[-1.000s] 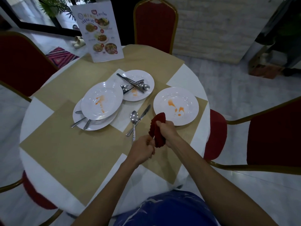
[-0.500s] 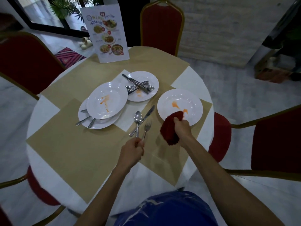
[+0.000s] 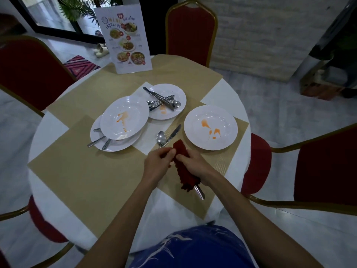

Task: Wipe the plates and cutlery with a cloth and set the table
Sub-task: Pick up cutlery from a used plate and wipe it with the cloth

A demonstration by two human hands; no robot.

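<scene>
The step in hand is judged to be the wiping of one piece of cutlery (image 3: pixel 200 192), of which only the metal handle end is seen, projecting from the lower end of the red cloth (image 3: pixel 184 171). The right grip (image 3: pixel 193 163) is closed round the cloth's middle; the left grip (image 3: pixel 160 161) is pinched on the cloth's upper end, and whether metal is also caught there cannot be told.

For a good wipe, the cloth should be squeezed firmly about the shaft and the piece drawn through lengthwise with a slight turn, so that all sides are covered. The hidden head needs separate attention. The bundle is held just above the beige placemat (image 3: pixel 96 180) at the near side of the worktop (image 3: pixel 48 128).

The cloth is deep red, nappy and folded into a long roll. A spoon (image 3: pixel 160 136) and a knife (image 3: pixel 172 134) lie side by side just beyond the grips. Orange smears are seen on the right plate (image 3: pixel 210 113), the stacked plates (image 3: pixel 124 105) and the far plate (image 3: pixel 179 97), which carries more cutlery, so much of the task is judged undone.
</scene>
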